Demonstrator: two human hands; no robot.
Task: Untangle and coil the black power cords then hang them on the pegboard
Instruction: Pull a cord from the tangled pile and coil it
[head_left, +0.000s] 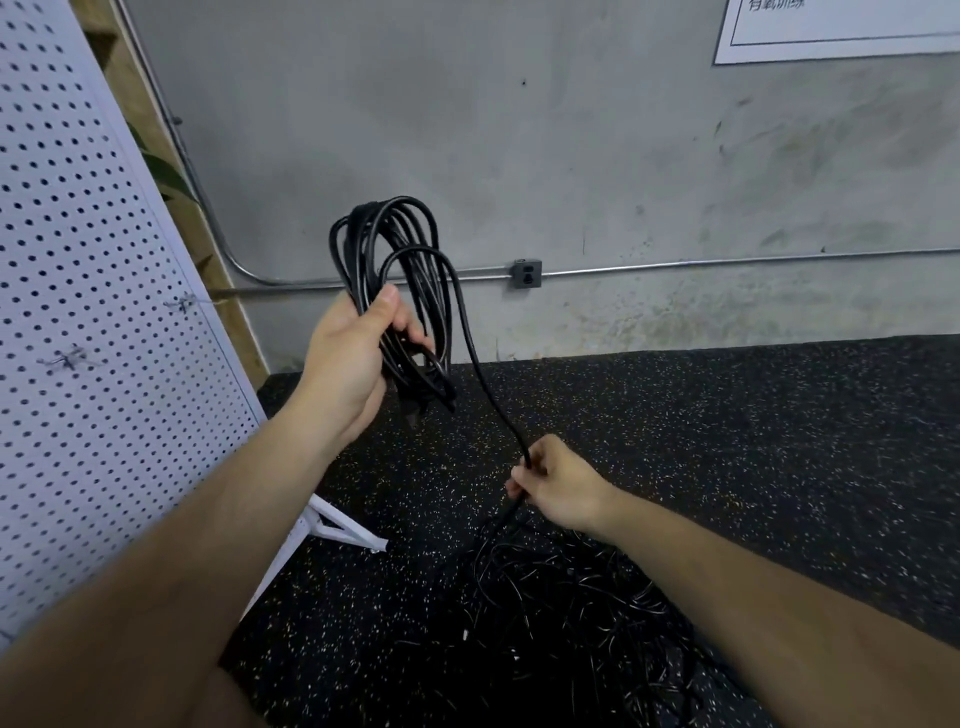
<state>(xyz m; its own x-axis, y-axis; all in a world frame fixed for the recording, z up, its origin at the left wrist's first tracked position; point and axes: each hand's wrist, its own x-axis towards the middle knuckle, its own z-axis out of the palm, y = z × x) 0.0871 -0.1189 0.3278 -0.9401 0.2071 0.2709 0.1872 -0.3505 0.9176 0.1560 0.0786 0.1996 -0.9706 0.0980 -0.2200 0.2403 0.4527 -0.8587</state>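
1. At centre frame, the left hand grips a coil of black power cord. Several loops stand upright above the fist, and the thumb presses across the strands.
2. One loose strand runs from the coil down and to the right into the right hand. This hand pinches the strand low at centre right, fingers curled round it.
3. Below the right hand, the strand drops into a tangled pile of black cords on the speckled rubber floor at bottom centre.
4. The task looks to be at an early stage. One cord is mostly coiled with its tail not yet gathered, and the pile awaits untangling.
5. A white pegboard fills the left of the frame. Two metal hooks show on it, both bare, and no cord hangs in the part shown.
6. The top and left of the pegboard are cut off by the frame edge, so cords hung there would not be seen.
7. The pile is black against the dark floor. The number of cords in it, and where the held strand ends, cannot be told.
8. A dark shape below the left palm may be a plug, but it is too blurred to confirm.
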